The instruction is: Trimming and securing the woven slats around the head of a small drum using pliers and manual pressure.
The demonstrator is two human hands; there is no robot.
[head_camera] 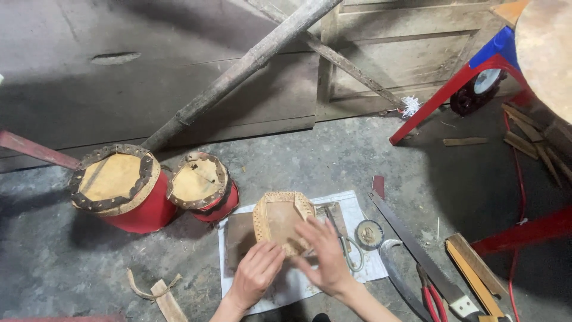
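The hide piece (281,219) is a tan, eight-sided sheet with a plain smooth middle and a band of many small punched holes along its edge. It lies on a white sheet (357,217) spread on the concrete floor (333,161), partly over a darker brown piece of leather (238,237) that is just to its left.

Both forearms come up from the bottom edge of the view toward the hide piece. The left hand (257,272) rests at the lower left edge of the hide piece, its fingers bent loosely and pressing down on the edge, not closed around anything. The right hand (325,255) lies flat over the lower right part of the hide piece, fingers spread and open, holding it down.

Just right of the hide piece are scissors (345,241) and a small round tin (369,233). Further right of it lie a hand saw (417,250), a curved blade (396,271) and red-handled pliers (430,293). To the left of the hide piece stand two red drums (152,188) with hide tops, touching each other.
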